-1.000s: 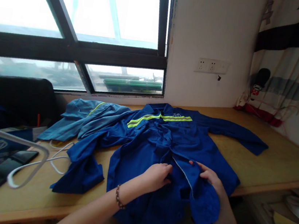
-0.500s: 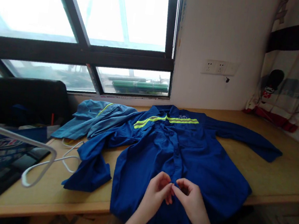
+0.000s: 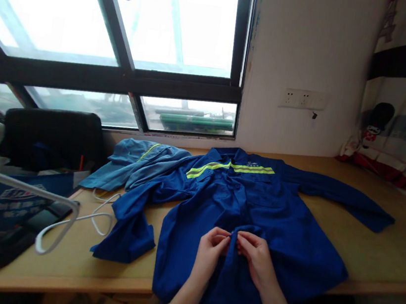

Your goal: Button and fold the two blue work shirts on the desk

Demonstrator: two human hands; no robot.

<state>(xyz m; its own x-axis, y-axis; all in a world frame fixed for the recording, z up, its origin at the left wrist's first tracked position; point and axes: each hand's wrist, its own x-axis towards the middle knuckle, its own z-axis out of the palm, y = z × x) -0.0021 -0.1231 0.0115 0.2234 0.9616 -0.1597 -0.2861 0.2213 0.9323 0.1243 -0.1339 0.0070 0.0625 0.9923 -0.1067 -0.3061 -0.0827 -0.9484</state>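
Note:
A dark blue work jacket (image 3: 200,231) lies spread front side up, collar toward the wall, with a yellow and grey reflective strip (image 3: 253,169) across its chest. One sleeve stretches out to the right; the other is bent at the left. My left hand (image 3: 213,248) pinches the left side of the front placket between thumb and fingers. Opposite it, my right hand (image 3: 254,252) grips the placket's other side, lifting the cloth into a small ridge. Whatever button lies between the fingertips is too small to make out.
The jacket rests on a wooden table (image 3: 362,252) under a window. A lighter blue folded garment (image 3: 156,163) lies behind its left sleeve. A white curved tube (image 3: 65,201) and a white cable (image 3: 106,216) are at the left, near a black bag (image 3: 55,137). A wall socket (image 3: 303,99) is behind.
Both hands have moved slightly up along the placket and now hold the cloth raised between them. The view has shifted a little to the left.

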